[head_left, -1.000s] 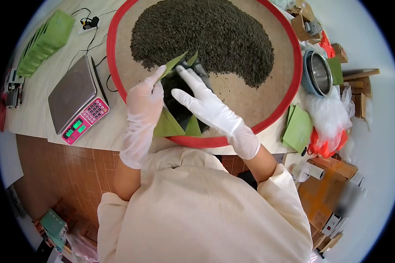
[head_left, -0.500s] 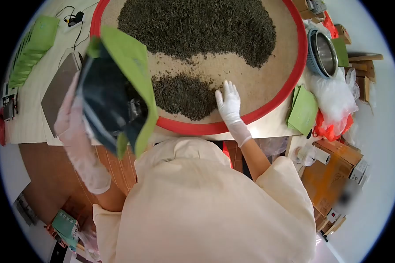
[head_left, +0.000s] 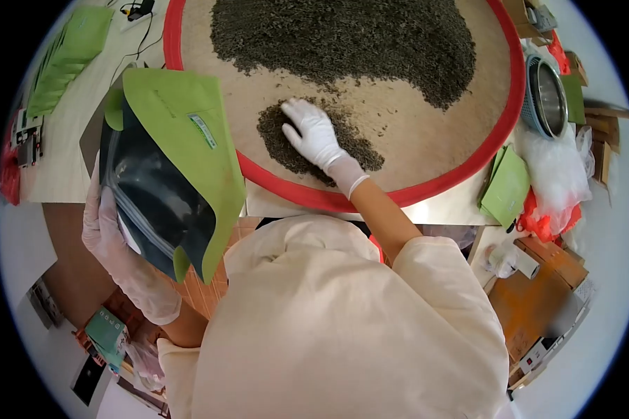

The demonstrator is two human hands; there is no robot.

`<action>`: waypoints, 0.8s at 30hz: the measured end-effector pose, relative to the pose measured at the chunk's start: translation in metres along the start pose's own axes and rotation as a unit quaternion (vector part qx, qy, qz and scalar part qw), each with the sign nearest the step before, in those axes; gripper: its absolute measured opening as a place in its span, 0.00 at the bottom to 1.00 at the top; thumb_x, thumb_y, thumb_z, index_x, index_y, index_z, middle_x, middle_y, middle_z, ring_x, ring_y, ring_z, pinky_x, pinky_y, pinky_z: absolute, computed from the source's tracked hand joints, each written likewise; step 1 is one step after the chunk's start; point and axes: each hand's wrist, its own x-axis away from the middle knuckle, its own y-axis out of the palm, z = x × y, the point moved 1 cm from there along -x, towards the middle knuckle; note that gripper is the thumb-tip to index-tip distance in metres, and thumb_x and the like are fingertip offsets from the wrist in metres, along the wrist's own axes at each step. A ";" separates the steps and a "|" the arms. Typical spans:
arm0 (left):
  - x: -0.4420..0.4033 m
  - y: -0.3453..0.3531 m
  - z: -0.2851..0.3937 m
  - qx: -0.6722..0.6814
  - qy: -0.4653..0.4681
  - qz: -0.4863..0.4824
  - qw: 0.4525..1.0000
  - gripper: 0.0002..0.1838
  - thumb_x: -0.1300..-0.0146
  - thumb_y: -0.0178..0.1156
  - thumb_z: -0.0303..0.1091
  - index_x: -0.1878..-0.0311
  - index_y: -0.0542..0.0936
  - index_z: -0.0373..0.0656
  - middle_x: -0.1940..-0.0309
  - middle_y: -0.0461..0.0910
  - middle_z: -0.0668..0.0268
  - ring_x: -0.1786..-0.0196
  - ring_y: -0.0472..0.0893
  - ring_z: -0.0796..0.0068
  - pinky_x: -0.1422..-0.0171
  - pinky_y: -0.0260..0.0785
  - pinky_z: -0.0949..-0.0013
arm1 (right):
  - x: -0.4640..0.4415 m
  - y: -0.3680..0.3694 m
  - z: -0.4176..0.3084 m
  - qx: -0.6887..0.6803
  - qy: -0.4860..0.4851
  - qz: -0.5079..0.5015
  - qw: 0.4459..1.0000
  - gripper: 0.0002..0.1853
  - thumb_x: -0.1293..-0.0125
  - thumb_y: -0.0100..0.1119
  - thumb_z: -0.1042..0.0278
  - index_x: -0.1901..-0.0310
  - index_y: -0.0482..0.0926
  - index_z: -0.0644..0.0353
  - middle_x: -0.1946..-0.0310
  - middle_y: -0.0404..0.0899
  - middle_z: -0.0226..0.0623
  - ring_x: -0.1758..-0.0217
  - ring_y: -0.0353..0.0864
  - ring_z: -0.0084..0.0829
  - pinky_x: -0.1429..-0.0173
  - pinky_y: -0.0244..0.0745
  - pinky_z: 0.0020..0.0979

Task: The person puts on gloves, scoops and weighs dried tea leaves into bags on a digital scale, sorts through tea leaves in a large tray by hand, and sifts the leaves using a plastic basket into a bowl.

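In a thin white glove, my left hand grips the near-left side of a large green bag, whose dark inner lining faces up through its wide mouth. My right hand, in a white glove, lies palm down with fingers spread on a small pile of dark dried leaves. A much larger leaf pile covers the far part of the round red-rimmed tray. The bag overlaps the tray's left rim and hides most of the scale.
Stacked green bags stand at the far left, near cables and a black plug. On the right are flat green bags, a steel bowl, plastic bags and cardboard boxes.
The green bag came off the tray to the left and opened wide, held by my left hand. My right hand let go of it and moved onto the small leaf pile, shifting left across it.
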 end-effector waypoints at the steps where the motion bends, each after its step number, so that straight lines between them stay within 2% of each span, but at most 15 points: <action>1: 0.001 -0.003 -0.001 -0.003 -0.002 0.004 1.000 0.19 0.33 0.47 0.22 0.40 0.70 0.27 0.43 0.74 0.52 0.40 0.74 0.69 0.32 0.59 0.69 | -0.006 0.003 0.006 0.026 0.007 0.020 0.999 0.27 0.35 0.50 0.52 0.37 0.67 0.55 0.34 0.62 0.45 0.30 0.59 0.45 0.28 0.52 0.43; 2: 0.002 -0.006 -0.004 -0.002 0.007 0.004 1.000 0.19 0.33 0.46 0.22 0.40 0.70 0.27 0.42 0.74 0.52 0.40 0.74 0.69 0.32 0.59 0.69 | -0.014 0.004 0.013 0.038 -0.001 0.013 0.999 0.27 0.34 0.50 0.52 0.35 0.65 0.51 0.33 0.62 0.43 0.30 0.59 0.44 0.28 0.51 0.43; 4: 0.004 -0.009 -0.005 -0.002 0.016 0.007 1.000 0.19 0.33 0.46 0.22 0.40 0.70 0.27 0.42 0.73 0.52 0.40 0.73 0.69 0.32 0.59 0.69 | -0.025 0.008 0.017 0.067 -0.090 -0.028 0.993 0.27 0.34 0.50 0.51 0.35 0.66 0.48 0.33 0.61 0.43 0.30 0.58 0.44 0.27 0.51 0.43; 5: 0.006 -0.008 -0.005 0.008 0.012 0.004 1.000 0.19 0.33 0.46 0.22 0.40 0.70 0.27 0.42 0.73 0.52 0.40 0.73 0.70 0.31 0.59 0.68 | -0.024 0.011 0.017 0.066 -0.093 -0.031 0.993 0.27 0.34 0.50 0.51 0.35 0.66 0.48 0.33 0.61 0.43 0.30 0.58 0.44 0.27 0.51 0.43; 7: 0.008 -0.011 -0.006 0.017 0.009 0.003 1.000 0.19 0.33 0.46 0.22 0.40 0.70 0.27 0.42 0.73 0.52 0.40 0.73 0.70 0.31 0.59 0.68 | -0.022 0.012 0.009 0.016 -0.154 -0.110 0.982 0.25 0.34 0.50 0.52 0.37 0.68 0.48 0.33 0.62 0.42 0.30 0.59 0.44 0.28 0.52 0.43; 10: 0.012 -0.015 -0.008 0.015 0.004 0.003 1.000 0.19 0.33 0.46 0.21 0.40 0.70 0.27 0.41 0.73 0.52 0.39 0.73 0.69 0.31 0.59 0.68 | 0.013 -0.006 0.005 -0.052 -0.123 -0.106 0.985 0.17 0.36 0.52 0.63 0.46 0.76 0.51 0.38 0.69 0.40 0.36 0.66 0.42 0.33 0.61 0.41; 12: 0.012 -0.013 -0.006 -0.020 0.003 0.010 1.000 0.19 0.33 0.45 0.21 0.40 0.69 0.26 0.41 0.72 0.52 0.38 0.72 0.69 0.31 0.59 0.68 | 0.044 -0.026 0.006 -0.109 -0.101 -0.082 0.985 0.15 0.37 0.53 0.67 0.49 0.78 0.53 0.41 0.72 0.39 0.39 0.69 0.42 0.35 0.64 0.41; 13: 0.010 -0.014 -0.009 -0.018 0.001 0.010 1.000 0.19 0.33 0.45 0.21 0.40 0.69 0.26 0.41 0.72 0.52 0.38 0.72 0.69 0.31 0.59 0.68 | 0.056 -0.040 0.002 -0.134 -0.098 -0.074 0.983 0.16 0.40 0.53 0.72 0.50 0.79 0.55 0.46 0.76 0.40 0.42 0.73 0.43 0.37 0.67 0.41; 14: 0.008 -0.015 -0.013 -0.009 0.009 0.011 1.000 0.19 0.33 0.45 0.20 0.40 0.69 0.25 0.41 0.72 0.51 0.38 0.72 0.68 0.30 0.58 0.68 | 0.063 -0.047 0.009 -0.133 -0.095 -0.076 0.984 0.16 0.40 0.53 0.72 0.50 0.79 0.55 0.46 0.76 0.40 0.42 0.73 0.43 0.37 0.67 0.41; 16: 0.005 -0.014 -0.018 0.002 0.014 0.006 1.000 0.19 0.34 0.44 0.20 0.40 0.69 0.25 0.40 0.71 0.50 0.37 0.71 0.68 0.30 0.58 0.67 | 0.079 -0.060 0.023 -0.135 -0.081 0.025 0.987 0.16 0.43 0.52 0.77 0.51 0.79 0.58 0.50 0.79 0.43 0.45 0.76 0.45 0.39 0.69 0.40; 17: 0.001 -0.011 -0.018 0.001 0.035 -0.006 0.999 0.19 0.34 0.44 0.20 0.40 0.69 0.24 0.40 0.71 0.50 0.37 0.71 0.67 0.29 0.57 0.67 | 0.079 -0.063 0.031 -0.131 -0.014 0.083 0.988 0.17 0.45 0.51 0.81 0.53 0.79 0.60 0.53 0.80 0.45 0.46 0.77 0.46 0.39 0.70 0.41; 20: -0.003 -0.007 -0.019 0.009 0.053 -0.013 0.998 0.19 0.33 0.45 0.20 0.41 0.68 0.23 0.40 0.70 0.49 0.36 0.70 0.65 0.28 0.54 0.66 | 0.070 -0.060 0.062 -0.063 0.080 0.107 0.989 0.19 0.38 0.51 0.75 0.43 0.73 0.61 0.43 0.73 0.48 0.37 0.69 0.46 0.32 0.62 0.39; 21: -0.005 -0.008 -0.022 0.036 0.067 -0.033 0.997 0.19 0.33 0.45 0.21 0.40 0.68 0.24 0.40 0.70 0.50 0.37 0.70 0.66 0.29 0.55 0.66 | 0.064 -0.054 0.068 -0.064 0.080 0.110 0.989 0.19 0.38 0.51 0.75 0.43 0.73 0.61 0.43 0.73 0.48 0.37 0.69 0.46 0.32 0.62 0.39; 23: -0.005 -0.007 -0.019 0.060 0.082 -0.053 0.993 0.19 0.33 0.45 0.21 0.40 0.68 0.24 0.40 0.71 0.50 0.37 0.71 0.66 0.29 0.56 0.67 | 0.051 -0.034 0.065 -0.024 0.002 0.119 0.993 0.19 0.37 0.52 0.70 0.44 0.72 0.62 0.43 0.72 0.50 0.39 0.70 0.48 0.32 0.61 0.41; 24: -0.004 -0.004 -0.015 0.040 0.048 -0.025 0.998 0.19 0.33 0.45 0.21 0.40 0.69 0.25 0.40 0.71 0.50 0.38 0.72 0.67 0.30 0.57 0.67 | 0.047 -0.025 0.058 -0.054 -0.009 0.091 0.994 0.20 0.37 0.53 0.68 0.44 0.72 0.62 0.42 0.71 0.49 0.37 0.68 0.48 0.31 0.59 0.42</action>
